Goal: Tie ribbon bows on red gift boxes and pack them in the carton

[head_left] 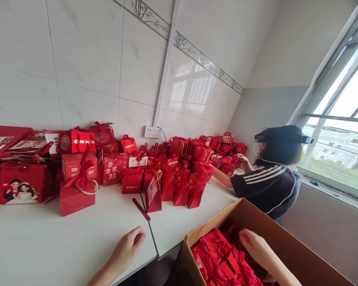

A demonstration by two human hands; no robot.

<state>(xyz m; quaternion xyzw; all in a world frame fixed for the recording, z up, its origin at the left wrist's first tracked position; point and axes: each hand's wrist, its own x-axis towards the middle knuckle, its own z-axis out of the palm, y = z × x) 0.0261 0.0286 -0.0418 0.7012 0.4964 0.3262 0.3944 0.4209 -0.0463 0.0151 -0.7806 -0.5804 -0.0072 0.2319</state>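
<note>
My left hand point(133, 241) is loosely curled above the white table near its front edge, and no object shows in it. Inside an open cardboard box point(286, 238), my right hand point(255, 244) has its fingers bent downward. It is beside a pile of red gift boxes with ribbon bows point(220, 254); whatever its fingers hold, if anything, is hidden. A flat dark-red strip point(141, 209) lies across the table seam, ahead of my left hand. Just beyond the strip stands a red gift box with a cord loop point(154, 194).
Red gift boxes crowd the white table point(113, 226) along the tiled wall, including a stacked pair point(77, 198) and one with a cartoon couple point(20, 184). A co-worker point(268, 186) reaches among boxes at the right. A power outlet point(152, 131) is on the wall.
</note>
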